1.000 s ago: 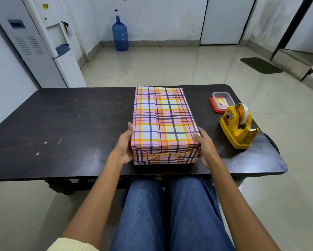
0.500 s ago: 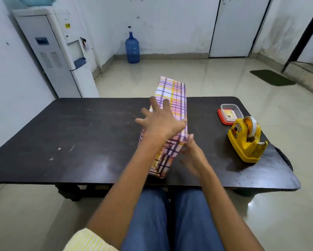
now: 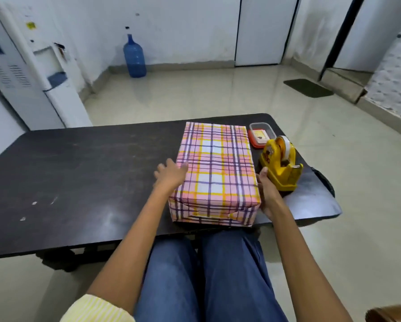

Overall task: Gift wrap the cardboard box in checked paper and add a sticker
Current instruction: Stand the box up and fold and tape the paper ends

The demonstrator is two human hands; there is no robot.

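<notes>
The box (image 3: 215,168), fully covered in pink, yellow and purple checked paper, lies flat on the dark table (image 3: 78,173) near its front edge. Its seamless face is up, and folded end flaps show on the near side. My left hand (image 3: 170,174) touches the box's left top edge with spread, straight fingers. My right hand (image 3: 268,191) lies flat against the box's right side. A small clear container with a red lid (image 3: 261,135), holding what looks like stickers, stands behind the box's right corner.
A yellow tape dispenser (image 3: 280,165) stands just right of the box, close to my right hand. A water dispenser (image 3: 27,73) stands to the left beyond the table, and a blue water bottle (image 3: 134,58) by the far wall. My legs are under the table's front edge.
The box was tipped up on its side half a second ago and now lies flat with the seam face down. My hands moved back to its left and right sides.
</notes>
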